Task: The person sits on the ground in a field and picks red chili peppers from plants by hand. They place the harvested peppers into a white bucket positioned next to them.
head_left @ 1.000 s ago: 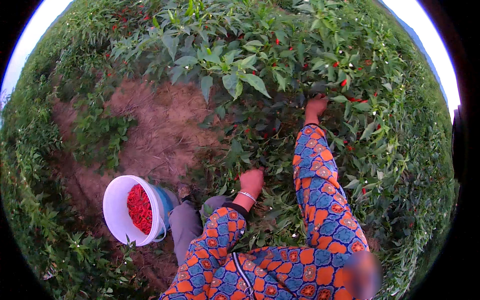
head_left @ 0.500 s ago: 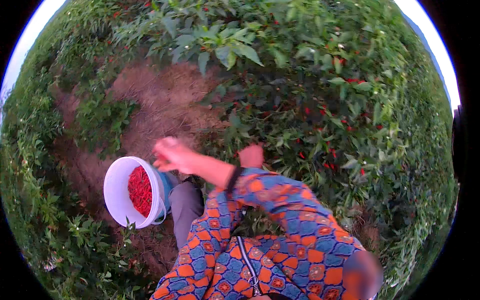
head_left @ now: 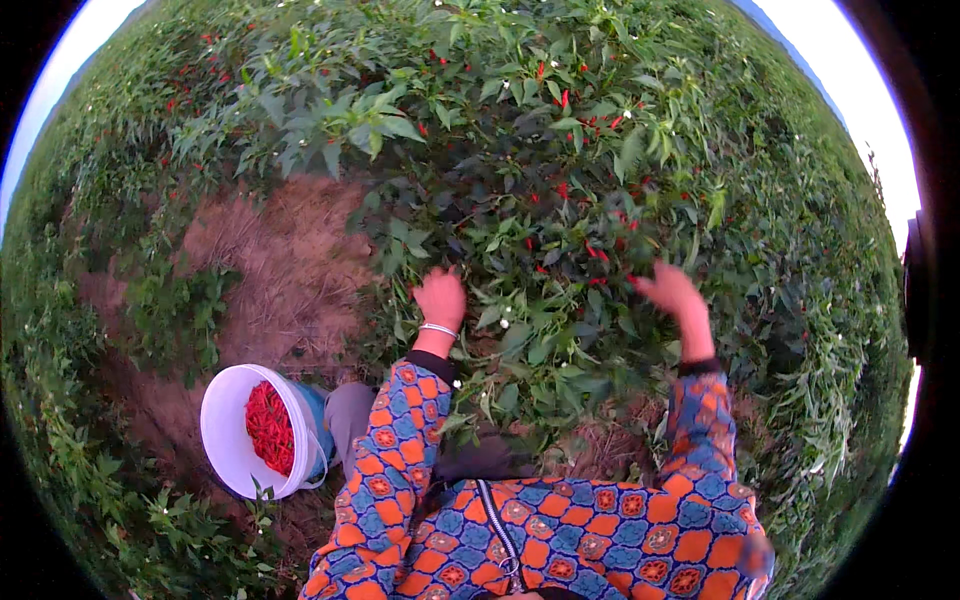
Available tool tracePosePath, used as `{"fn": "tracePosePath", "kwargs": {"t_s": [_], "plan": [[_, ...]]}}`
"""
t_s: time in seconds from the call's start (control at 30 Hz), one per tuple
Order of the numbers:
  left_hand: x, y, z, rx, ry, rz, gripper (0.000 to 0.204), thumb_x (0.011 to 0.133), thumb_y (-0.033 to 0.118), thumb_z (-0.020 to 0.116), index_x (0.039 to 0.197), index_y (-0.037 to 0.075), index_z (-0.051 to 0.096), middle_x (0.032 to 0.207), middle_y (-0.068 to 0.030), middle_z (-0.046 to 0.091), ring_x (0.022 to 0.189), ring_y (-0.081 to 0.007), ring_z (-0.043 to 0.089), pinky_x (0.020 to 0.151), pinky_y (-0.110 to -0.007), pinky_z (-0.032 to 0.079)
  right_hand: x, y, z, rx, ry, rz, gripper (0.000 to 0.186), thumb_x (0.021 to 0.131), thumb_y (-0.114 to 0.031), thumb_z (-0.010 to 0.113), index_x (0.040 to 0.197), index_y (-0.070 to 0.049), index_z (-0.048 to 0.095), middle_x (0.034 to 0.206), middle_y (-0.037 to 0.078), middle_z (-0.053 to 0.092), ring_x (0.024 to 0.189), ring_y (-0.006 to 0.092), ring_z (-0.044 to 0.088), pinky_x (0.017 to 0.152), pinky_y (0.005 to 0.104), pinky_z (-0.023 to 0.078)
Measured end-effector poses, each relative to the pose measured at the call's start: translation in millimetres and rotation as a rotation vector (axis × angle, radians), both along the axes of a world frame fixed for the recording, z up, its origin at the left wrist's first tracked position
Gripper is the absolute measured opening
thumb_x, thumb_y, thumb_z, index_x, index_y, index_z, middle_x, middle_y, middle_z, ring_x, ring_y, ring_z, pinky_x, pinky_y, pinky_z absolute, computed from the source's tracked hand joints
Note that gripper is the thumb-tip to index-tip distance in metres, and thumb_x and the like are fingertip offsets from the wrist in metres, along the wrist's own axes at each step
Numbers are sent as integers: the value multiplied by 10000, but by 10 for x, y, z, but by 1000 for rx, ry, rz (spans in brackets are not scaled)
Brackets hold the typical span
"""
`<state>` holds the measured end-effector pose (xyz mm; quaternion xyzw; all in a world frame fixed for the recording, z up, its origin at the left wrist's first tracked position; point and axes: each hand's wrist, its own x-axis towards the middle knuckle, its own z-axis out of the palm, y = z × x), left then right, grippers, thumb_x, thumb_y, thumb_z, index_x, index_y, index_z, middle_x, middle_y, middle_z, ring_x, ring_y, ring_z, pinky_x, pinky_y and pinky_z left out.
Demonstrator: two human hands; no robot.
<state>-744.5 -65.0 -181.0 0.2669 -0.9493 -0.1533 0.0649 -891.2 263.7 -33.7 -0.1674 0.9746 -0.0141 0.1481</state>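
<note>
Among the leaves of a pepper plant [head_left: 530, 330], my left hand [head_left: 441, 300] is knuckles up with its fingers curled in. Foliage covers its fingertips, so what they hold, if anything, is hidden. A pale bracelet circles that wrist. Further right, my right hand [head_left: 674, 292] reaches into the same foliage, its fingers apart and pointing left. Red chili peppers [head_left: 597, 252] hang just left of its fingertips. One red pepper is right at the fingertips, though touch cannot be made out. To my left, a white bucket [head_left: 225, 420] leans with its mouth toward me, holding many red chilies [head_left: 269, 428].
Bare brown soil [head_left: 280, 270] with dry stalks lies beyond the bucket. Dense pepper bushes spread ahead and to both sides, with more red peppers [head_left: 563, 100] higher up. My grey trouser leg [head_left: 349, 420] is beside the bucket; low leafy plants [head_left: 190, 530] grow in front of it.
My right hand has swung from beside the bucket across to the plant on the right. My left hand, earlier partly behind that forearm, now shows at the plant's left side.
</note>
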Motion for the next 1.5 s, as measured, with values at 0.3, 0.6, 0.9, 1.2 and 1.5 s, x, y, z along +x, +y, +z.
{"fn": "tracePosePath", "kwargs": {"t_s": [0.3,0.6,0.9,1.2,1.5], "plan": [[107,1073,1661,49,98,-802,517,780,437,489,1228,190,418,1292,-110,369,1208,-338,305,921,-650,198,1530,-869,-1693,-419,-30,43,522,752,-154,526,1235,-56,354,916,189,587,775,364,580,640,447,462],[346,998,237,11,-188,-649,312,751,377,554,941,136,614,1351,64,303,979,-361,466,730,-564,408,1747,-721,-1301,-541,-403,412,370,738,-140,535,1098,-59,504,1060,181,521,978,350,504,804,398,424],[478,998,179,-143,-34,-727,250,657,133,620,904,122,582,1370,45,249,805,-310,525,658,-425,471,91,-1106,-299,-984,67,-351,233,775,-162,583,904,31,556,754,152,604,655,187,614,579,322,476],[676,1032,32,-109,109,-614,210,722,129,523,912,185,595,1274,-106,384,821,-271,554,718,-392,462,-111,-1136,-696,-935,173,-279,255,795,-267,572,829,-15,558,703,137,586,648,275,573,547,367,447],[697,1000,-29,-148,76,-598,241,720,110,505,920,198,606,1257,-87,419,778,-270,577,686,-378,486,-132,-1341,-463,-2100,-1200,-666,75,867,-103,438,881,-35,467,718,33,445,569,120,436,397,166,369]]}}
